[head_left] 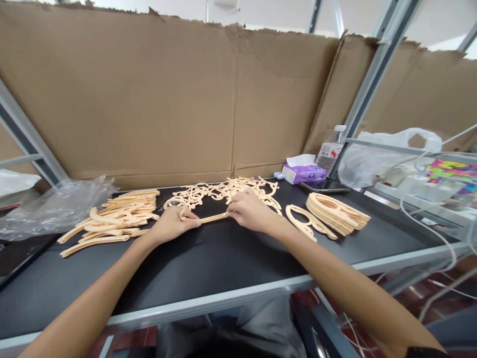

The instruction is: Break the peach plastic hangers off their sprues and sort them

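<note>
1. Two hands in view, both up over the one black tabletop [223,263]. The left hand [173,224] is mostly closed, thumb and fingers pinching one end of a pale wooden-looking strip [214,218].
2. The right hand [251,211] is curled in too, fingertips pinched on the other end of that same strip. So that's 1 strip between 2 hands, roughly mid-table, running nearly level from one to the other.
3. There's a curved loop right by the left hand; can't tell if it's part of the strip or a separate piece.
4. One pile of long pieces [122,211] left of the left hand. Easily more than ten, but they overlap too much for a proper count.
5. One heap of curly pieces [231,189] behind the hands, dozens I'd say, all tangled up.
6. Over to the right, one stack of ring-ended pieces [337,214], several layers deep, exact number unclear. Just beside it, at least one loose ring-ended piece [309,222] lies flat.
7. Back right corner: 1 purple tissue pack [305,174], 1 clear bottle [330,153], 1 phone [325,186].
8. Two plastic bags: a clear bag [59,206] far left, a white bag [368,154] far right.
</note>
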Action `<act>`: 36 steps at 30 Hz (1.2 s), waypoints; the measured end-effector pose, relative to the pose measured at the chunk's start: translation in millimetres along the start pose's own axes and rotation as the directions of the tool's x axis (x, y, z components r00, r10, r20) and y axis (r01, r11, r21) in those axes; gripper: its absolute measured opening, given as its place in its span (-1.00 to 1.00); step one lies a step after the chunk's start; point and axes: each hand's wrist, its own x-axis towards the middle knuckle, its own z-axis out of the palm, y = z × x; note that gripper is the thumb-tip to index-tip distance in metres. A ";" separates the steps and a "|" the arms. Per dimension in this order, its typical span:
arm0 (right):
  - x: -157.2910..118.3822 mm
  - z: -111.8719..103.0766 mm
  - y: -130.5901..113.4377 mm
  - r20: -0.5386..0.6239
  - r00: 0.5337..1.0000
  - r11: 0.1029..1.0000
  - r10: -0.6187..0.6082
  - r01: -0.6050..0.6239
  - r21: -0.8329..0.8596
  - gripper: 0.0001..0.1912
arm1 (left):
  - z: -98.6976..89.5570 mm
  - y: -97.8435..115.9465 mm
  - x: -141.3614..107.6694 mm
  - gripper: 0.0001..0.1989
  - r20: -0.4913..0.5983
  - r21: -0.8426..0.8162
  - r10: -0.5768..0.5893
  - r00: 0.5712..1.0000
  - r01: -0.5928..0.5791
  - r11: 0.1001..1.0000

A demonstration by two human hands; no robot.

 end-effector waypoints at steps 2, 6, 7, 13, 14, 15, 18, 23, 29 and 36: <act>0.1 -0.4 4.4 -0.069 0.997 0.998 0.027 -0.023 0.062 -0.80 | -0.1 -0.1 0.1 -0.66 -0.020 0.022 0.006 1.000 -0.006 1.000; 2.1 2.4 13.9 -0.204 0.978 0.976 0.049 -0.004 0.216 -0.84 | -1.2 0.4 0.1 -0.60 -0.052 0.047 -0.019 0.998 0.022 0.999; 2.7 4.1 15.8 -0.228 0.972 0.970 0.049 0.009 0.244 -0.84 | -1.5 0.3 0.1 -0.59 -0.055 0.054 -0.019 0.998 0.022 0.998; 2.7 10.3 16.6 -0.433 0.889 0.984 0.149 -0.090 0.153 -0.80 | -1.3 -1.9 1.3 -0.63 -0.082 0.071 0.043 0.996 -0.037 0.997; 2.4 9.4 15.7 -0.470 0.867 0.984 0.168 -0.120 0.130 -0.77 | -1.1 -2.3 1.5 -0.63 -0.095 0.066 0.047 0.994 -0.041 0.997; 2.2 8.1 14.9 -0.498 0.847 0.982 0.185 -0.145 0.118 -0.73 | -0.9 -2.5 1.6 -0.63 -0.108 0.060 0.049 0.993 -0.043 0.997; 1.9 4.1 13.6 -0.529 0.817 0.973 0.229 -0.196 0.119 -0.68 | -0.6 -2.1 1.6 -0.61 -0.138 0.057 0.051 0.989 -0.044 0.997; 1.5 1.2 13.7 -0.489 0.817 0.950 0.306 -0.293 0.105 -0.68 | -0.9 2.5 0.3 -0.58 -0.179 0.076 0.028 0.984 -0.015 0.997; 1.4 -0.2 14.3 -0.525 0.770 0.927 0.362 -0.359 0.112 -0.59 | -1.9 9.6 -2.0 -0.58 -0.223 0.047 0.025 0.975 -0.015 0.999; 2.0 0.5 14.5 -0.494 0.781 0.920 0.381 -0.372 0.121 -0.61 | -2.2 12.1 -3.6 -0.56 -0.280 -0.003 0.006 0.960 -0.008 1.000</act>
